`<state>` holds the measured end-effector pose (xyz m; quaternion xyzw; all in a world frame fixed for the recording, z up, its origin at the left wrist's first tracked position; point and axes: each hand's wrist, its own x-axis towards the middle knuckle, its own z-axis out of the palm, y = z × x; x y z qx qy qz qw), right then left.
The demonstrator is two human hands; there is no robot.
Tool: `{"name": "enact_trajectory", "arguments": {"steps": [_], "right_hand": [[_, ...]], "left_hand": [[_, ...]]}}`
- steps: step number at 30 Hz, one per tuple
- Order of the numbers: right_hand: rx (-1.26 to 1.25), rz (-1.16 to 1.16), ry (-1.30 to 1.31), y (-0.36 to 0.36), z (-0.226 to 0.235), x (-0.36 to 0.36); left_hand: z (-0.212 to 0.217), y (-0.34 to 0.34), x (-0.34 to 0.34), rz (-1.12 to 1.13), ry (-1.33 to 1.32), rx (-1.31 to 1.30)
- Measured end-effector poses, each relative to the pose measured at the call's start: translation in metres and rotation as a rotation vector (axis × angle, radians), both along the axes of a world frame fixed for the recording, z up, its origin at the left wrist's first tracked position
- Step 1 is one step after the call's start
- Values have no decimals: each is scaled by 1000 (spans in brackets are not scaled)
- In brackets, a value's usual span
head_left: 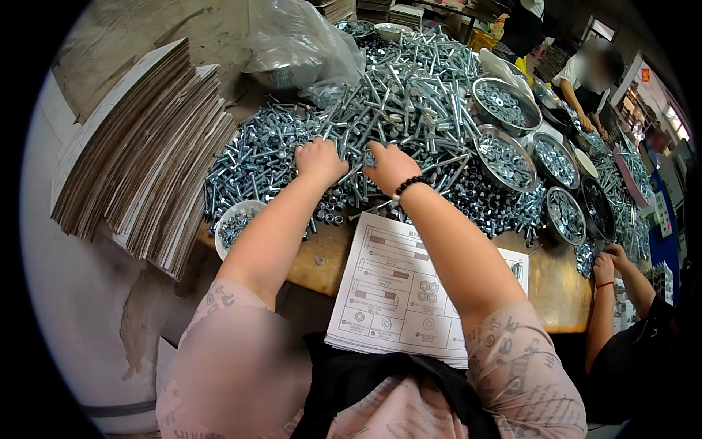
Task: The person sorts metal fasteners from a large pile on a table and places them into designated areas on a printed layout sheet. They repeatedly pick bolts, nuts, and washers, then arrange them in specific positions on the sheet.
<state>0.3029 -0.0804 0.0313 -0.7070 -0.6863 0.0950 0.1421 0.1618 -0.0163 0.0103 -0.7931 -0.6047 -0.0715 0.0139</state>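
A large heap of silvery bolts covers the table, with long ones piled high at the centre and shorter bolts spread to the left. My left hand rests at the near edge of the heap, its fingers curled down among the bolts; what they hold, if anything, is hidden. Just to its right, my right hand reaches into the same heap, index finger and thumb apart, with nothing visible between them. A dark beaded bracelet circles my right wrist. Loose nuts lie below the hands.
Printed sheets with part drawings lie at the table's front edge, under my right forearm. A white bowl of small hardware stands left. Metal bowls of washers stand right. Flat cardboard is stacked far left. Co-workers' hands work at right.
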Motion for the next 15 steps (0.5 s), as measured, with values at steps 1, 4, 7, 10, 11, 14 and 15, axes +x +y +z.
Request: {"name": "enact_trajectory", "arguments": {"steps": [1,4,7,10,11,14,15], "right_hand": [[-34,-24,2,11,-3,-5],[-144,-30,-7,30,-24,-10],[-27,-61,-15,28,-39,-18],[14,-56,135,28,-41,-13],[65,-40,215,25,-42,-8],[58,-36,213,16,-38,5],[59,-69,238,10,-34,8]], "left_hand": [[1,1,1,14,6,-30],[-5,2,2,26,-26,4],[-21,12,-5,0,-93,104],[-23,21,-13,-79,-337,120],[-23,22,-16,-188,-410,192],[-10,22,-23,-462,-430,148],[-9,21,-25,-562,-371,123]]}}
